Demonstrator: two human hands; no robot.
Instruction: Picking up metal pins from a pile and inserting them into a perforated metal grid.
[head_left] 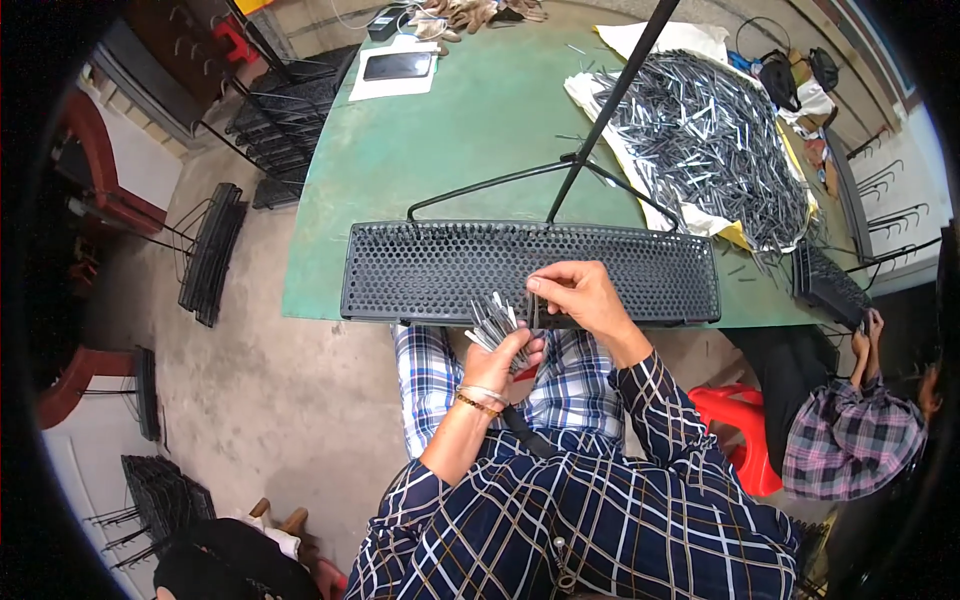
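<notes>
My left hand (500,368) is closed around a bundle of thin dark and silvery strips (488,320), which fan out from the fingers just in front of the perforated black panel (430,275). Thumb and forefinger of my right hand (588,298) pinch a single thin strip (534,310), held upright beside the bundle. The panel is a long rack full of small round holes, resting along the near edge of the green table (450,150). From its far side rise black rods (612,110) that join in a bracket.
At the far right of the table, a heap of loose strips (690,140) lies on a pale sack. A phone (397,66) and gloves (465,18) lie at the back. To the right, another person (850,440) works beside a red stool (735,430). Black racks (212,255) stand left.
</notes>
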